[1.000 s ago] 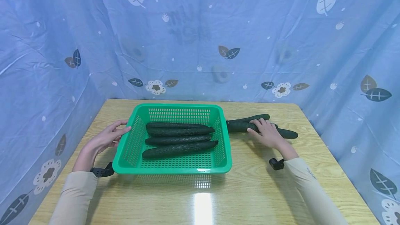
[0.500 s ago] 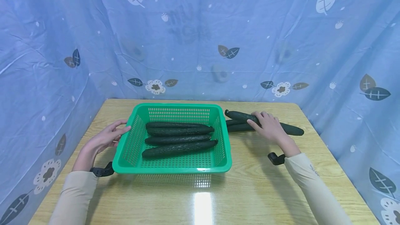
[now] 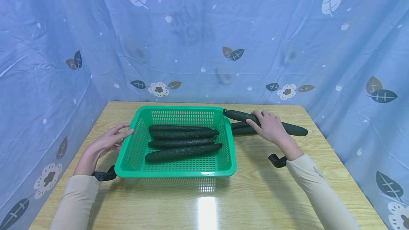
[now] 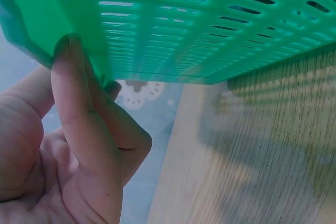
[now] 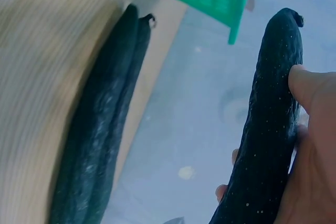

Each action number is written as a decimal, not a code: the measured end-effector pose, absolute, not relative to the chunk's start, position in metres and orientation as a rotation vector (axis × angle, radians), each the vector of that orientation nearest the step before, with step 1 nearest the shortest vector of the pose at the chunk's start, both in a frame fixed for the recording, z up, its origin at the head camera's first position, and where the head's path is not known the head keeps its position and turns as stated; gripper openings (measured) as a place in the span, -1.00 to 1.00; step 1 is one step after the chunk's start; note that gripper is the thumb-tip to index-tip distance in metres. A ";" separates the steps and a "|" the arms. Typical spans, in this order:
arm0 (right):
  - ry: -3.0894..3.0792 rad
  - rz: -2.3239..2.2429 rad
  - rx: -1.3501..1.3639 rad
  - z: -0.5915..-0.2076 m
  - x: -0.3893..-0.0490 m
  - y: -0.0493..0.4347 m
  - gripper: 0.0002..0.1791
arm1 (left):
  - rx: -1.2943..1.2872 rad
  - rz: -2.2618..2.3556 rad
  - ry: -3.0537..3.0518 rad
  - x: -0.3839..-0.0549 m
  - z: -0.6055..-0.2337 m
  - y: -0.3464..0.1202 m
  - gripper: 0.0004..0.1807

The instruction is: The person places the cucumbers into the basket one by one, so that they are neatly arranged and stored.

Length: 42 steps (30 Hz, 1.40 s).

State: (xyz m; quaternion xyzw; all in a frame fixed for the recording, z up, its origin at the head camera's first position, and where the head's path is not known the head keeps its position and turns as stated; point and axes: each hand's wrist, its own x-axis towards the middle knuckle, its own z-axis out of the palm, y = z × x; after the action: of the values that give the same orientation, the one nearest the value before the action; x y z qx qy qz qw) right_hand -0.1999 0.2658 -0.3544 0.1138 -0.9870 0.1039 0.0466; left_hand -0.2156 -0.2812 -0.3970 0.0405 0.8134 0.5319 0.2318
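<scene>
A green plastic basket [image 3: 175, 174] stands on the table with several dark green cucumbers [image 3: 183, 153] lying side by side in it. My left hand [image 3: 110, 141] holds its left rim, thumb over the top. In the left wrist view, the fingers [image 4: 79, 114] press against the basket's outer wall. My right hand [image 3: 270, 127] grips another cucumber [image 3: 238, 115] around its middle, the stem end pointing left at the basket's right rim. Below it, two more cucumbers [image 5: 100, 124] lie together on the table, partly hidden in the head view by the held one.
The wooden table [image 3: 255, 194] extends in front of the basket and to its right. A blue curtain [image 3: 204, 38] with leaf and flower prints hangs behind the table and along both sides. Black wrist cameras [image 3: 277, 160] sit under both wrists.
My right hand has lifted a cucumber off the pile and moved it left, its stem end now overlapping the basket's right rim. The left hand and basket have stayed put.
</scene>
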 end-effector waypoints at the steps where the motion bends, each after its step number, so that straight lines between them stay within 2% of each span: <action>1: -3.012 0.317 0.348 -0.353 -0.200 0.264 -0.36 | 0.110 1.462 2.235 -0.216 -0.398 -0.281 -0.22; 15: -3.045 0.285 0.323 -0.335 -0.195 0.229 -0.38 | 0.119 1.475 2.236 -0.216 -0.400 -0.282 -0.23; 34: -3.065 0.217 0.383 -0.333 -0.181 0.174 -0.41 | 0.116 1.462 2.248 -0.216 -0.400 -0.281 -0.22; 42: -3.101 0.135 0.422 -0.329 -0.172 0.146 -0.36 | 0.121 1.477 2.232 -0.217 -0.400 -0.281 -0.23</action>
State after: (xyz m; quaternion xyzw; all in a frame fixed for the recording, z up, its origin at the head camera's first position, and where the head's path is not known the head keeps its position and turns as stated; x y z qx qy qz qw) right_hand -0.1718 0.1463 -0.3290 0.1348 -0.9899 0.0432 0.0045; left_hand -0.2168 -0.2814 -0.4001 0.0439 0.8110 0.5366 0.2291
